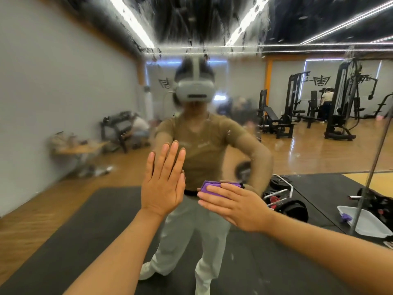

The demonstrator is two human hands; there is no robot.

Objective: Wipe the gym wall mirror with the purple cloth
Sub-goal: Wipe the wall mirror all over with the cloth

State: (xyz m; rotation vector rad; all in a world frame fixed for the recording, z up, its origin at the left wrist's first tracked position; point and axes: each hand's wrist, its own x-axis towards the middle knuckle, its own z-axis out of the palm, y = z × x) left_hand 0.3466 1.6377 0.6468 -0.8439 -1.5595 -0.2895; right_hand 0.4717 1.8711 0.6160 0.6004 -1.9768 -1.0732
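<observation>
1. Two hands flat against the gym wall mirror (pixel 63 86), side by side, at waist height of the reflected figure.
2. Left hand (pixel 162 186): fingers (pixel 170 158) straight and together, pointing up, palm on the glass, holding nothing.
3. Right hand (pixel 236 204): fingers straight, pointing left, pressing the folded purple cloth (pixel 209 186) onto the glass.
4. Purple cloth: trapped between right palm and mirror, just right of the left hand, its upper edge and left end showing past the fingers.
5. Streaked, smeary film across the upper glass; hazy over the middle and left, clearer at the right.
6. Low at the right: a white tray (pixel 370 223) on the black floor mat (pixel 319 258), with something purple inside at its left end, and a slanted metal pole (pixel 374 167) in front.
</observation>
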